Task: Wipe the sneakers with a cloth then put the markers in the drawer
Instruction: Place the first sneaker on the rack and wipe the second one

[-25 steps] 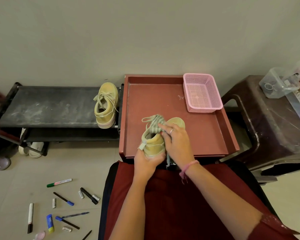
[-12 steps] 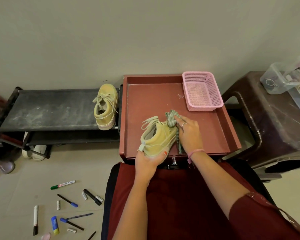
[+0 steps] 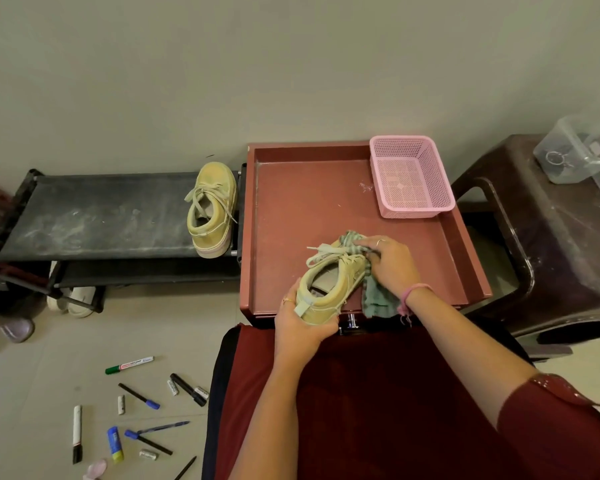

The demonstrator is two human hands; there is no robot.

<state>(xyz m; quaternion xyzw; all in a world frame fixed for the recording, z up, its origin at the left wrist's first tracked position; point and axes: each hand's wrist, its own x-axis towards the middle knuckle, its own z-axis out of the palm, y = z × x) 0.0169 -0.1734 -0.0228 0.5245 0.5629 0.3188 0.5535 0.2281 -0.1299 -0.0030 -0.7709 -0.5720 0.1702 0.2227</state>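
Yellow canvas is getting a wipe: a pale yellow lace-up sneaker [image 3: 329, 289] is sitting at the near edge of a reddish-brown tray-topped drawer unit [image 3: 312, 202], the left hand [image 3: 302, 327] gripping its heel while the right hand [image 3: 390, 263] is pressing a bunched green striped cloth [image 3: 374, 299] against its side. A pink perforated plastic basket [image 3: 411, 176] is standing in the tray's far right corner. The matching second yellow sneaker [image 3: 212, 208] is resting on a black shoe rack [image 3: 94, 216]; assorted loose markers and pens [image 3: 136, 403] are lying scattered on the tiled floor [image 3: 42, 368].
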